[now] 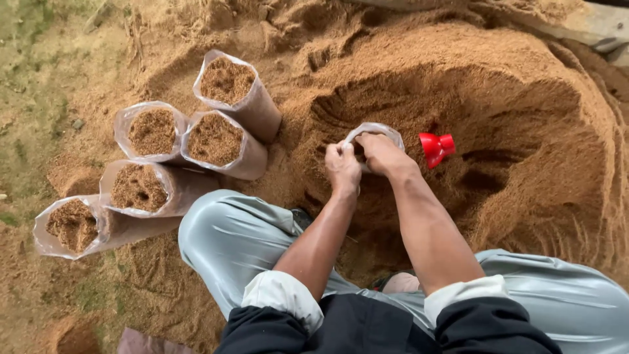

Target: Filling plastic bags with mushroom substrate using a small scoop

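A broad heap of reddish-brown sawdust (524, 98) fills the ground ahead of and to the right of both hands, with a scooped hollow in it right where the hands work. To the left of the hands the sawdust thins out over bare, greenish-brown ground (33, 78).

On that thinner ground, well to the left of the left hand, lie five clear plastic bags — cylinders packed with sawdust, mouths open toward the camera. The farthest bag (232, 88) sits up and to the left of the hands; two more (152, 131) (219, 141) lie side by side just below it, touching; a fourth (147, 189) lies nearer the person's left knee, and the fifth (75, 226) is lowest and farthest left. None shows a label.

Between the hands is a sixth clear plastic bag (386, 131), standing in the hollow with its rim showing as a pale arc. The left hand (343, 167) is closed on the near rim; the right hand (383, 154) is curled over the mouth, fingers pressed down inside — gripping or pushing, I cannot tell which.

Just right of the right hand, a small red plastic funnel-shaped piece (436, 147) lies on the sawdust, apart from the fingers.
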